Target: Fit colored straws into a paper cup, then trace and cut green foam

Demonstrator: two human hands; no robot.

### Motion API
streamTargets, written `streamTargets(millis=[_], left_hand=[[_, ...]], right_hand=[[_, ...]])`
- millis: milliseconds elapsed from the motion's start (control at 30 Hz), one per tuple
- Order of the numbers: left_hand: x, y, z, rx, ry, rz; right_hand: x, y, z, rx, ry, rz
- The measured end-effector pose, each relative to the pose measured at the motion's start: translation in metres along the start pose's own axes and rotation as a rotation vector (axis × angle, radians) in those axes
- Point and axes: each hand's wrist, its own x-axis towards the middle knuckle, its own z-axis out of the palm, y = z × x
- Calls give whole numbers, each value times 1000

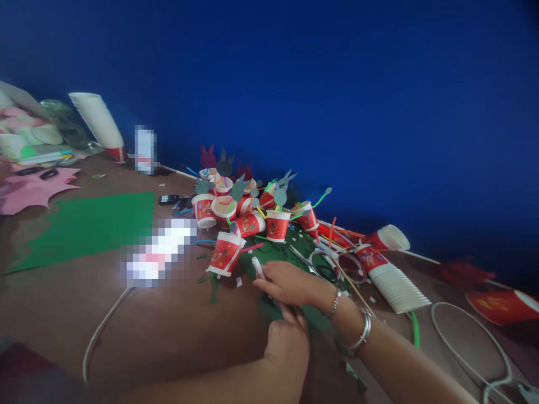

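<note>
Fingers curled round a white stick [257, 267], probably for control, the right hand [288, 282] sits near the front red cup [226, 255], left hand [289, 339] below (its grip I can't make out)

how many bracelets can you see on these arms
2: a chain bracelet on the wrist of the right hand, and a silver bangle farther up that arm. Others may be out of view.

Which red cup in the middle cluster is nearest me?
The foremost cup, just left of your right hand; the cluster's other cups all sit farther back.
</note>
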Motion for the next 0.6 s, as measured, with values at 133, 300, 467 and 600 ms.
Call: streamTargets(millis=[133, 300, 467, 600], left_hand=[[1, 0, -3, 93, -88, 19], [1, 2, -2, 116, -73, -29], [1, 2, -5, 119, -86, -47], [2, 2, -8, 130, -95, -42]], right_hand=[[2, 4, -3, 72, 9, 38], [4, 12, -3, 195, 44, 84], [3, 23, 4, 368, 85, 154], [1, 29, 8, 468, 126, 171]])
